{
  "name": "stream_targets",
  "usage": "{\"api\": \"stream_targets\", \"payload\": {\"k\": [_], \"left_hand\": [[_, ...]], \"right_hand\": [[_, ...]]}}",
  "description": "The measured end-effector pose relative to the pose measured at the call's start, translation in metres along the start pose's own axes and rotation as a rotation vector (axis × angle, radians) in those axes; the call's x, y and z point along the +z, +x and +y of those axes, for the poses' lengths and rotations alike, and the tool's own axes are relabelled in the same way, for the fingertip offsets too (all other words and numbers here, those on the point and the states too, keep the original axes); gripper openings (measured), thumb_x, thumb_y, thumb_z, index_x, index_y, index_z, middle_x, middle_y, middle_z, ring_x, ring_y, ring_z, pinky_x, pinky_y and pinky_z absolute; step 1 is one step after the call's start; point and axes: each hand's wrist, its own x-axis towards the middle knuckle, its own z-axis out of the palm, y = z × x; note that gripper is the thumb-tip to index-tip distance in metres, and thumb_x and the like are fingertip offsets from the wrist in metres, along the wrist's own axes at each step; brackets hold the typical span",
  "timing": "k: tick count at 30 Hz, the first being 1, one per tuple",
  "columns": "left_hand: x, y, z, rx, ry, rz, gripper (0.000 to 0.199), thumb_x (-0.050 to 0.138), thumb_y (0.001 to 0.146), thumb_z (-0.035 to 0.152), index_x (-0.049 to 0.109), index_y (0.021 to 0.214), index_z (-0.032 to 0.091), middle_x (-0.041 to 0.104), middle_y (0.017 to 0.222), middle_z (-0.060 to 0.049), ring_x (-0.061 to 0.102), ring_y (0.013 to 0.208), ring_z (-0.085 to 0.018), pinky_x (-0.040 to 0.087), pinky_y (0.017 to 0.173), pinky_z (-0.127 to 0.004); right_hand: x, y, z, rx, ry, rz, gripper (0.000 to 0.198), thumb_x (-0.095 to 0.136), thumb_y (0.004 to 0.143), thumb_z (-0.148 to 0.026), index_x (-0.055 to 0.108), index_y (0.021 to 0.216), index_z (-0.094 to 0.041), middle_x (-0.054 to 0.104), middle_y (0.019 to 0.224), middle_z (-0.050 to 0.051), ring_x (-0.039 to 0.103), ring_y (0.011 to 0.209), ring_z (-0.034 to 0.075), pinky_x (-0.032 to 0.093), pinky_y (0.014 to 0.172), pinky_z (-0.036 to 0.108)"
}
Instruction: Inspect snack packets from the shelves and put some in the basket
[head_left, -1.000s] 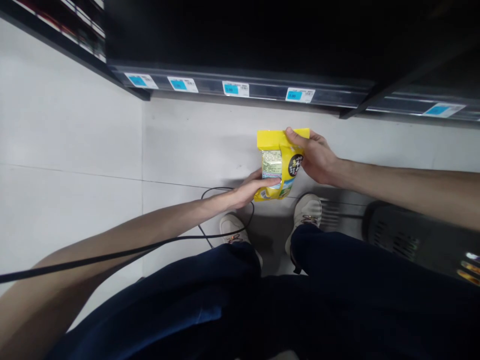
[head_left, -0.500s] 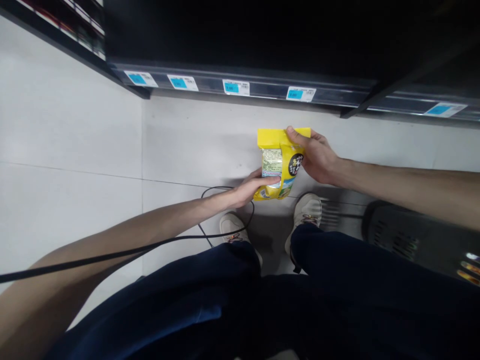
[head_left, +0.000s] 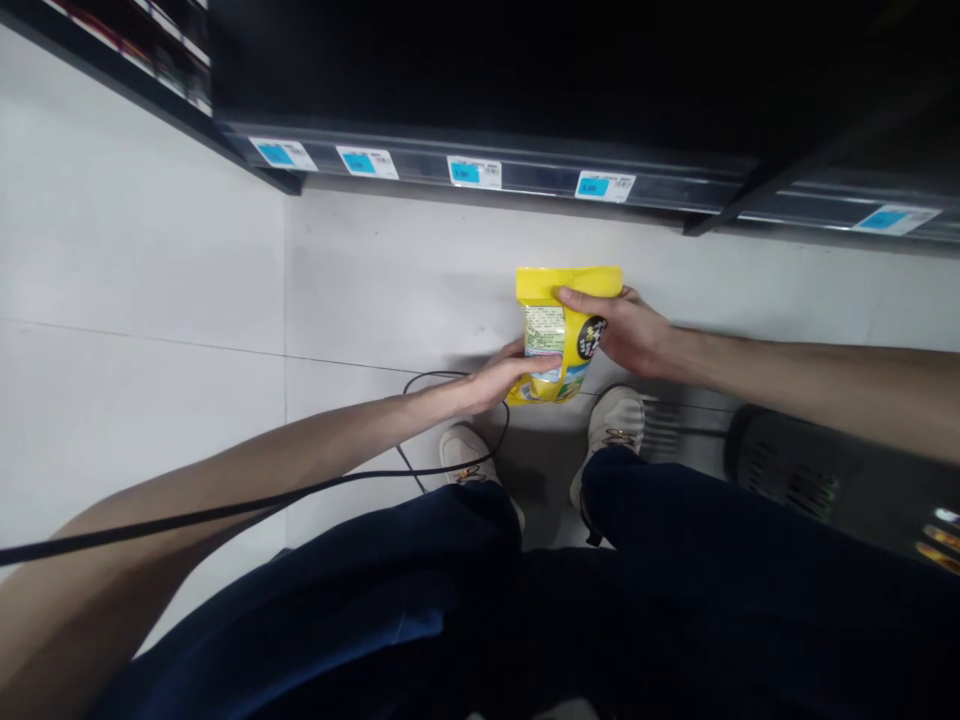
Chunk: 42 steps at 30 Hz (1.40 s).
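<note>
Between my hands is a yellow snack bag (head_left: 545,330), its back side with a printed text panel facing up toward me. My left hand (head_left: 499,380) grips its lower left part, thumb lying across the text panel and fingers underneath. The upper right edge is pinched by my right hand (head_left: 626,325), whose thumb presses on the front near the top seal. Both sets of fingers are mostly hidden behind the bag. It is held in the air above the floor, just in front of the shelf.
A dark shelf edge (head_left: 525,180) with several price tags (head_left: 474,172) runs across the top. A black cable (head_left: 330,485) crosses my left arm and loops by my shoes (head_left: 466,450). To the right stands a dark slotted basket (head_left: 810,480). Pale tiles (head_left: 150,250) cover the floor.
The bag has dropped slightly toward me. My right thumb has slid left, farther onto the bag's top. My left hand has stayed nearly the same.
</note>
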Motion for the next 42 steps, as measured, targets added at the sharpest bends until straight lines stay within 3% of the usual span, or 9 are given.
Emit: {"api": "stream_targets", "payload": {"k": [5,14,21,31,42], "left_hand": [[0.007,0.001,0.006,0.015,-0.036,-0.072,0.060,0.077,0.083,0.041,0.061,0.135,0.018,0.070,0.131,-0.014,0.064,0.122,-0.033,0.043,0.110,-0.050],[0.008,0.004,0.008,-0.009,-0.055,-0.089,0.065,0.062,0.089,0.061,0.058,0.138,0.019,0.069,0.133,-0.014,0.062,0.126,-0.036,0.041,0.113,-0.055],[0.010,0.006,0.005,0.036,-0.048,-0.049,0.061,0.057,0.092,0.060,0.059,0.137,0.020,0.070,0.131,-0.012,0.061,0.127,-0.035,0.038,0.115,-0.056],[0.010,0.008,0.003,0.066,-0.067,-0.033,0.058,0.060,0.091,0.058,0.061,0.135,0.020,0.070,0.132,-0.011,0.059,0.129,-0.035,0.038,0.115,-0.055],[0.016,0.010,0.020,0.205,0.112,0.223,0.055,0.071,0.085,0.052,0.062,0.126,0.017,0.070,0.127,-0.011,0.063,0.121,-0.032,0.049,0.102,-0.047]], "right_hand": [[0.000,0.001,-0.001,0.022,-0.021,0.013,0.036,0.094,0.059,-0.039,0.074,0.087,-0.027,0.079,0.098,0.005,0.070,0.107,0.030,0.060,0.092,0.046],[-0.003,0.002,0.003,0.015,-0.010,-0.006,0.046,0.096,0.055,-0.044,0.076,0.093,-0.026,0.079,0.097,0.005,0.070,0.108,0.031,0.058,0.094,0.045],[-0.004,0.004,0.004,-0.017,0.021,-0.049,0.039,0.094,0.059,-0.043,0.075,0.089,-0.026,0.079,0.099,0.004,0.071,0.106,0.029,0.059,0.094,0.045],[-0.004,0.005,0.002,0.004,-0.039,0.032,0.047,0.095,0.058,-0.044,0.075,0.096,-0.026,0.079,0.095,0.005,0.071,0.106,0.031,0.060,0.092,0.047],[-0.004,0.004,0.004,-0.033,-0.045,0.056,0.044,0.095,0.059,-0.044,0.074,0.094,-0.028,0.079,0.096,0.003,0.071,0.106,0.029,0.060,0.090,0.044]]}}
